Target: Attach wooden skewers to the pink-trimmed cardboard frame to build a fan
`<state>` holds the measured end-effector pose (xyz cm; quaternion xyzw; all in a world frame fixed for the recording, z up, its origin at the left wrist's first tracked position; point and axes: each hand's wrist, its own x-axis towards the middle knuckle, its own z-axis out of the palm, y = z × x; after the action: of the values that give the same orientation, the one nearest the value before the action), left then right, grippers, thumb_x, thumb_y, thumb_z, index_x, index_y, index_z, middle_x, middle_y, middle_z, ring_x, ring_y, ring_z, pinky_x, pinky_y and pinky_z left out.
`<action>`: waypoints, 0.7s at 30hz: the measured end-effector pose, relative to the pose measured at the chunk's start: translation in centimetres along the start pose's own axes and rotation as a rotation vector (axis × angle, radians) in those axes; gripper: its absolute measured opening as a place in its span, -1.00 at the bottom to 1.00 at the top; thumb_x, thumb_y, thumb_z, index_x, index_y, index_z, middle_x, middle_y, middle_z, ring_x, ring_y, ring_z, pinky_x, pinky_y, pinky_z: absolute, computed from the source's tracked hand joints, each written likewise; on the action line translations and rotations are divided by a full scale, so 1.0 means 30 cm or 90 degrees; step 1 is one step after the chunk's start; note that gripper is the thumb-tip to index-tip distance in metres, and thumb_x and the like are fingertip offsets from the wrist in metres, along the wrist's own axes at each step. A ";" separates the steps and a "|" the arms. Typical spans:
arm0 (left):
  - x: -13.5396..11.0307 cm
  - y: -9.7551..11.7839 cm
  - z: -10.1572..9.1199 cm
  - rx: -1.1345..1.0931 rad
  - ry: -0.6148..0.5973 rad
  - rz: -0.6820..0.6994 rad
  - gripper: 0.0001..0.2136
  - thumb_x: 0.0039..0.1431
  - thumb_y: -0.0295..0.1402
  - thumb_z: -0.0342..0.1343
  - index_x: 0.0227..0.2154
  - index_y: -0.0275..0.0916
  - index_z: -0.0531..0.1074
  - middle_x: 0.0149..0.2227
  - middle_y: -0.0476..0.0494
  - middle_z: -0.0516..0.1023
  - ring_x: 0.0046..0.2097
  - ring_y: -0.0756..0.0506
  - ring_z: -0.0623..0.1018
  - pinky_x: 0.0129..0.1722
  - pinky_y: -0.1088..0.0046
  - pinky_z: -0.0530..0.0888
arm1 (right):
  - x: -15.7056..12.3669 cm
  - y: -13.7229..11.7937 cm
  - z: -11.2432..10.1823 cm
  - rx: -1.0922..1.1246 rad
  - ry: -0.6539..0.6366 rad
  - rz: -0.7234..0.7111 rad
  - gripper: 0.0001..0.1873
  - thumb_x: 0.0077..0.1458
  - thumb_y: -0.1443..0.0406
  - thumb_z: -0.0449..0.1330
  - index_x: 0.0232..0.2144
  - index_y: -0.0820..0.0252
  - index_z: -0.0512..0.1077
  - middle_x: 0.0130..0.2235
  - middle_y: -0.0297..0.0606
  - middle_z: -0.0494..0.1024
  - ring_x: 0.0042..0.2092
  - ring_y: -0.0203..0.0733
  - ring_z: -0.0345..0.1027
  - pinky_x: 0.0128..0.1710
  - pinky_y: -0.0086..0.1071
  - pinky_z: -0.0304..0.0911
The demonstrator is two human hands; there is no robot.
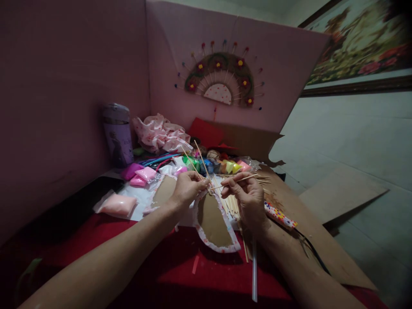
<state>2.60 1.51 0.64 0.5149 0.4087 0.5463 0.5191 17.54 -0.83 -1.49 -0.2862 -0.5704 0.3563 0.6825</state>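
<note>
My left hand is pinched around thin wooden sticks, two of which point up and away. In my right hand, fingertips grip another thin wooden stick, its far end near the left fingertips. Just below the hands is a half-round piece of cardboard with white printed fabric folded over its edge. A similar fabric-edged cardboard piece lies left of it, partly covered by my left hand. Many loose wooden sticks are spread between and behind my hands.
A patterned glue gun with a black cord lies right of my right wrist; a translucent glue stick is nearer. Bags of coloured clay, a purple tumbler and crumpled fabric stand behind. A decorated fan hangs on the pink panel.
</note>
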 end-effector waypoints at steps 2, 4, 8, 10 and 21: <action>-0.001 0.000 0.002 -0.001 -0.004 -0.004 -0.82 -0.23 -0.53 0.17 -0.75 -0.29 0.27 -0.75 0.05 0.31 -0.70 0.10 0.25 -0.68 0.58 0.15 | -0.003 -0.002 0.001 -0.007 -0.005 -0.001 -0.92 0.05 0.36 0.18 -0.41 0.19 0.31 -0.40 -0.34 0.52 -0.51 -0.34 0.39 -0.50 -0.42 0.33; -0.001 0.000 0.004 0.001 -0.002 -0.010 -0.82 -0.22 -0.53 0.17 -0.75 -0.29 0.26 -0.75 0.05 0.31 -0.70 0.10 0.25 -0.69 0.58 0.15 | -0.005 -0.003 0.002 -0.010 -0.006 -0.002 -0.91 0.05 0.36 0.18 -0.42 0.19 0.30 -0.41 -0.34 0.52 -0.51 -0.34 0.39 -0.50 -0.41 0.33; 0.000 0.000 0.006 0.004 0.005 -0.009 -0.81 -0.22 -0.54 0.16 -0.75 -0.30 0.26 -0.75 0.05 0.32 -0.71 0.10 0.25 -0.69 0.58 0.15 | -0.005 -0.003 0.002 -0.015 -0.006 -0.004 -0.91 0.05 0.36 0.19 -0.42 0.19 0.30 -0.41 -0.35 0.52 -0.52 -0.34 0.38 -0.50 -0.41 0.33; 0.000 0.000 0.005 0.001 0.002 -0.004 -0.82 -0.21 -0.53 0.16 -0.75 -0.30 0.27 -0.75 0.05 0.32 -0.71 0.10 0.25 -0.69 0.58 0.15 | -0.004 -0.003 0.002 -0.013 -0.001 -0.004 -0.91 0.05 0.36 0.19 -0.41 0.19 0.30 -0.41 -0.35 0.52 -0.52 -0.34 0.38 -0.50 -0.41 0.33; -0.005 0.004 0.008 -0.006 -0.016 -0.002 -0.81 -0.20 -0.54 0.15 -0.75 -0.30 0.26 -0.76 0.04 0.31 -0.72 0.10 0.23 -0.69 0.57 0.13 | -0.006 -0.008 0.005 -0.024 0.012 -0.010 -0.91 0.04 0.35 0.19 -0.43 0.19 0.30 -0.41 -0.35 0.51 -0.52 -0.35 0.37 -0.50 -0.42 0.30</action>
<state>2.79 1.31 0.78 0.5184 0.4003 0.5412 0.5274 17.42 -1.12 -1.39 -0.2978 -0.5730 0.3375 0.6849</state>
